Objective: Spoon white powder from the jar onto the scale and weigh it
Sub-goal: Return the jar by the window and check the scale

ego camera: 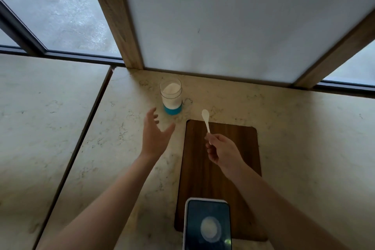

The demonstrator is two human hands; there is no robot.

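Observation:
An open glass jar (171, 96) with a blue base holds white powder and stands on the marble counter near the back wall. My left hand (155, 134) hovers just left of and below the jar, fingers spread, holding nothing. My right hand (222, 151) pinches the handle of a small white spoon (206, 119); its bowl points up toward the jar and looks empty. At the near edge lies the dark scale (208, 224) with a white rim, and a round pile of white powder rests on it.
A wooden board (243, 168) lies under my right hand and the scale. A wood-framed white panel (233, 26) rises behind the jar. A seam (87, 128) divides the counter on the left, with windows beyond.

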